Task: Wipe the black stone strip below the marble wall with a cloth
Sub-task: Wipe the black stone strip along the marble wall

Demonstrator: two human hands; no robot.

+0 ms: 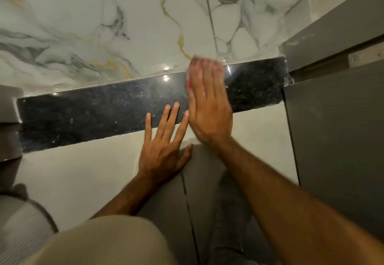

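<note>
A glossy black speckled stone strip [93, 117] runs across the view below the white marble wall [108, 27] with grey and gold veins. My right hand [207, 106] lies flat on the strip, fingers reaching its upper edge, pressing a pinkish-red cloth [188, 77] that shows only at the fingertips and left side; the hand is motion-blurred. My left hand [164, 146] rests flat with fingers spread on the beige tile floor [72, 173], its fingertips over the strip's lower edge, holding nothing.
A grey cabinet or door panel [336, 140] stands at the right, ending the strip. A grey ledge [9, 119] bounds the strip at the left. My knee in beige trousers [108, 244] fills the lower middle. A ribbed pale object [22, 231] sits at lower left.
</note>
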